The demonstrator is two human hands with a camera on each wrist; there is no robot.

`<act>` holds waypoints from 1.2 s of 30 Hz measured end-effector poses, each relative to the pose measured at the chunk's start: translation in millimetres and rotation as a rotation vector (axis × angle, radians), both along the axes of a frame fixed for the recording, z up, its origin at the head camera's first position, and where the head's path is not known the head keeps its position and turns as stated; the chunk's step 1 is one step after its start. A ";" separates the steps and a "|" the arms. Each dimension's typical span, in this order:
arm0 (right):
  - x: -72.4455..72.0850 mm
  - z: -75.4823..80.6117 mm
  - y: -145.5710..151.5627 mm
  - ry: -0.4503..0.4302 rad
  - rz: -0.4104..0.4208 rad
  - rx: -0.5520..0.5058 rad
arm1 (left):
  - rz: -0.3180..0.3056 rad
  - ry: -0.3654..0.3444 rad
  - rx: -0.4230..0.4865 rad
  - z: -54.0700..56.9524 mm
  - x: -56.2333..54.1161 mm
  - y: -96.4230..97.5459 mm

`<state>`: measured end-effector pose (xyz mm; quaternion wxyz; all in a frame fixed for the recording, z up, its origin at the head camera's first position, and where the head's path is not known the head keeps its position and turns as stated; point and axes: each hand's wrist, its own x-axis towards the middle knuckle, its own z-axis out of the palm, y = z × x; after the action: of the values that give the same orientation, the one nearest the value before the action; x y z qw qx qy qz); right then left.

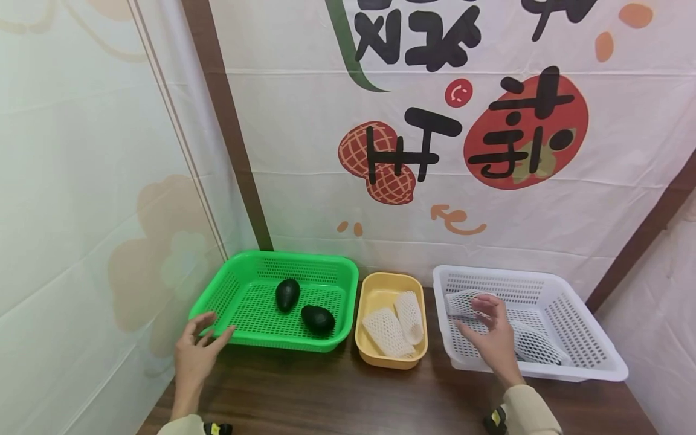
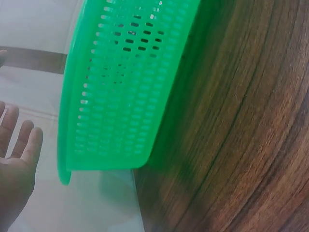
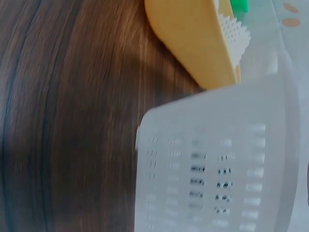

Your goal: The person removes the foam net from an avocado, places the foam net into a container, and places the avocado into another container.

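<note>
My left hand (image 1: 197, 353) hovers by the front-left corner of a green basket (image 1: 331, 344), fingers apart and holding nothing. In the left wrist view, that hand (image 2: 17, 169) is beside the basket's outer wall (image 2: 120, 121) with relaxed fingers. Two dark avocados (image 1: 287, 295) lie inside the green basket. Over the left part of a white basket (image 1: 603, 356), my right hand (image 1: 496, 338) is held with thumb and fingers spread apart. Beneath and beside it lie two things in white foam nets (image 1: 538, 345), one partly hidden by the hand; dark shows through the mesh.
Between the baskets stands a yellow container (image 1: 391, 362) with two white foam net sleeves (image 1: 388, 332) in it. All three stand on a dark wooden table (image 1: 326, 399). A printed cloth (image 1: 304, 151) hangs behind, and another cloth closes off the left side.
</note>
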<state>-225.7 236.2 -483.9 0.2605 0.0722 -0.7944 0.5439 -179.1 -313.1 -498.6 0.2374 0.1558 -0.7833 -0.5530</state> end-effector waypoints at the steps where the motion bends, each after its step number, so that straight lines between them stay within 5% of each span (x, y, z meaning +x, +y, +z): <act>1: 0.9 0.0 2.5 -0.005 0.004 0.005 | -0.001 -0.003 -0.002 -0.6 -0.3 -1.5; 15: 7.7 1.2 34.3 -0.042 -0.021 0.100 | 0.040 -0.007 -0.037 -5.8 -1.4 -10.4; 36: 15.5 -4.2 75.9 -0.117 -0.175 0.142 | 0.042 -0.065 -0.050 -9.9 -4.3 -16.4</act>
<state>-210.2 312.1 -488.1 0.2544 -0.0111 -0.8479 0.4650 -183.4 -329.5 -508.4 0.2271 0.1844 -0.8007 -0.5228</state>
